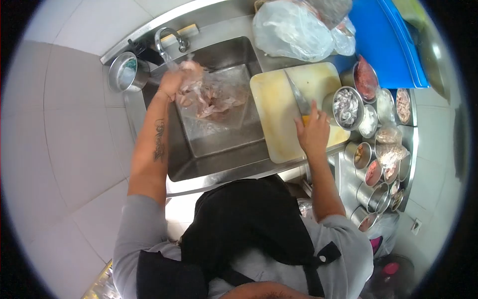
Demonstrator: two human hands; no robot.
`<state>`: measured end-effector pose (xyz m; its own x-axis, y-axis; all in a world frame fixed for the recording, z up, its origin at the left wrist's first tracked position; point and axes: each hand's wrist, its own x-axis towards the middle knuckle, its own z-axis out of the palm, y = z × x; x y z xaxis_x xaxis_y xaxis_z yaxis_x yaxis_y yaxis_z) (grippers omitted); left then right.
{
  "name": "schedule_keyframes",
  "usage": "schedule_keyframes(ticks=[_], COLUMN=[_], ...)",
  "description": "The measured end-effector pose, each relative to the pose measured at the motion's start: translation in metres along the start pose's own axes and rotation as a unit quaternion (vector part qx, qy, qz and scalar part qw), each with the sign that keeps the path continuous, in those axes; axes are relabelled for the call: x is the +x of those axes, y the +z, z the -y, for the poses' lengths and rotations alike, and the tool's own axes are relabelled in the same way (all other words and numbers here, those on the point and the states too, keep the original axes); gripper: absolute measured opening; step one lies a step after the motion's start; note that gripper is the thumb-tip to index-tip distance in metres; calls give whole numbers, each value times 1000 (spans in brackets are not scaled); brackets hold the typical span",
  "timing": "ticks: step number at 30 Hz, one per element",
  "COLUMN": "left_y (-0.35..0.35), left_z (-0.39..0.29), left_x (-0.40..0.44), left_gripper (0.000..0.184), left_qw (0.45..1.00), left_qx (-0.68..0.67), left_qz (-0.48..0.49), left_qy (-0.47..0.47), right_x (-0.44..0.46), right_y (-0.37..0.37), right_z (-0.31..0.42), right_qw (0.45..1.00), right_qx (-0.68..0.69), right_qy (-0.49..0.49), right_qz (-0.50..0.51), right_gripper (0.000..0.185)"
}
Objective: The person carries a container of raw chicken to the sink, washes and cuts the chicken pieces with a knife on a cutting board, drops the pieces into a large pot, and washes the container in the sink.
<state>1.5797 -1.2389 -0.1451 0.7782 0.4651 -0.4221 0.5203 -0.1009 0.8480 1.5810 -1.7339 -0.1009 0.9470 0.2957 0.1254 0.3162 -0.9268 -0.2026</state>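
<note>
Under the running faucet (169, 39), my left hand (172, 84) is closed on a clear plastic bag at the sink's upper left. Pale pink raw meat (211, 99) lies in and around the bag, over the wet sink (219, 147). My right hand (314, 130) rests over a knife at the right part of the yellowed cutting board (271, 124). Its fingers are spread on the yellow handle, and the knife's blade (297, 93) points up and left across the board.
A metal pot (128, 72) stands left of the faucet. Plastic bags (294, 32) lie behind the board, beside a blue container (383, 45). Several metal pots of food, one with grey pieces (347, 107), crowd the right side.
</note>
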Motion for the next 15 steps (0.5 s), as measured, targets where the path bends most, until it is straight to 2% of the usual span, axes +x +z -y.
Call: schedule_keyframes(ticks=[2,3,4,6,7,8,9,10,11,12,13,15], left_y=[-17,-15,-12,-10,-10,-10,-13,-14,-12,-10,-10,-18], left_z=[-11,-17,-13,0,-7,-2,9,15,9,-3,-11,-19], left_x=[16,8,12,16,17,20,25,27,21,6,-4,-6], left_gripper=[39,39,39,42,41,41,41,42,42,39,36,35], left_qw=[959,958,956,939,897,896,870,841,840,878,911,901], left_qx=[270,278,283,302,418,422,453,481,483,414,343,370], left_qz=[70,53,59,-26,-29,-25,-39,-53,-50,-61,-71,-58], left_qy=[-60,41,43,165,138,137,190,242,243,233,219,222], right_x=[-22,-31,-37,-42,-41,-40,-38,-35,-27,-19,-11,3], right_y=[3,21,40,63,66,69,65,57,47,43,45,63], right_z=[-23,-39,-53,-66,-67,-66,-58,-46,-32,-16,-1,36], right_qw=[990,989,988,992,992,993,989,989,982,968,947,914], right_qx=[-45,-37,-36,-55,-53,2,57,59,144,229,285,357], right_qy=[64,53,60,-12,-7,30,67,72,73,73,96,104], right_qz=[116,135,136,111,114,114,115,119,95,70,113,161], right_gripper=[84,86,86,80,80,71,62,62,51,41,35,28])
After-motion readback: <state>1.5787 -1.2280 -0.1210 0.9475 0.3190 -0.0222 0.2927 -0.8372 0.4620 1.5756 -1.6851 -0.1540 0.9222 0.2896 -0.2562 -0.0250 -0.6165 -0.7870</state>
